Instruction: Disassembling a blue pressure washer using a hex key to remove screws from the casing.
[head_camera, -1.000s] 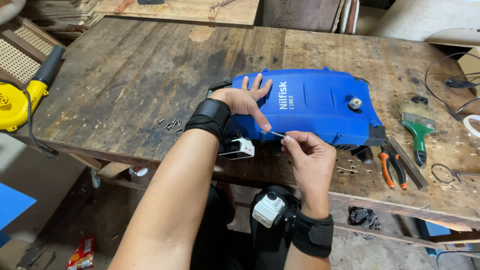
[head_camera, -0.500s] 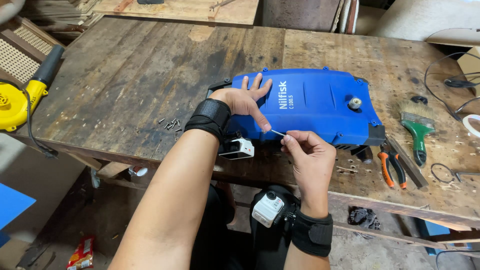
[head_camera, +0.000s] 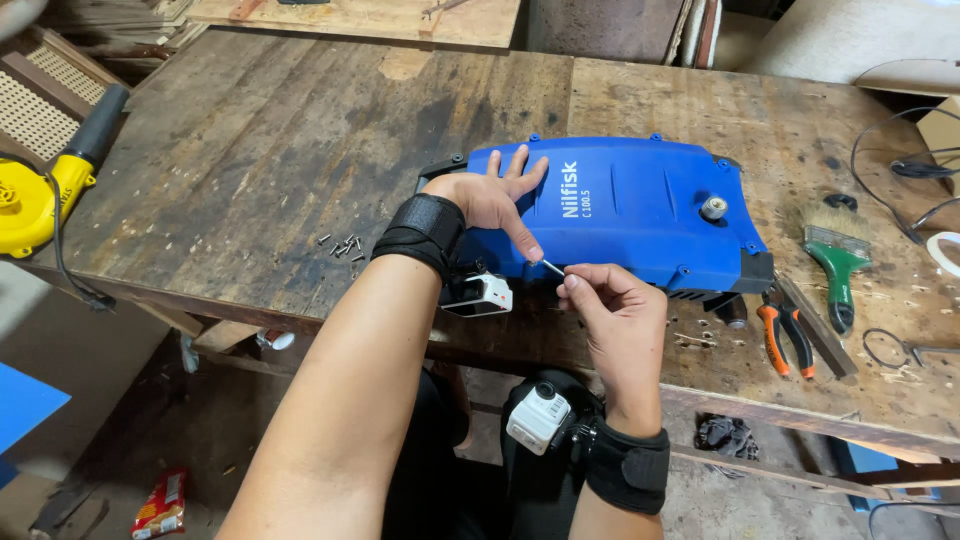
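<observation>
The left hand (head_camera: 492, 200) is lying flat on the blue plastic housing (head_camera: 640, 225), its fingers spread and pressing down, the thumb reaching toward the housing's near edge. The right hand (head_camera: 615, 315) is pinching a small silver screw (head_camera: 553, 267) between thumb and forefinger, the other fingers curled in; the screw is sitting just off the left thumb's tip, touching or nearly touching the housing's near edge, though which cannot be told.

Nothing is changing noticeably against the earlier frames: both hands are staying where they were, the screw still held at the same spot.

A white printed label is running sideways on the housing, just beyond the left fingertips. Well left of the left hand, loose screws (head_camera: 345, 245) are lying on the wooden workbench (head_camera: 250, 130). Right of the right hand's fingers, orange-handled pliers (head_camera: 778, 338) and a green-handled brush (head_camera: 835, 255) are resting on the bench. Far below the hands, a red oblong packet (head_camera: 160, 505) is lying on the floor.
</observation>
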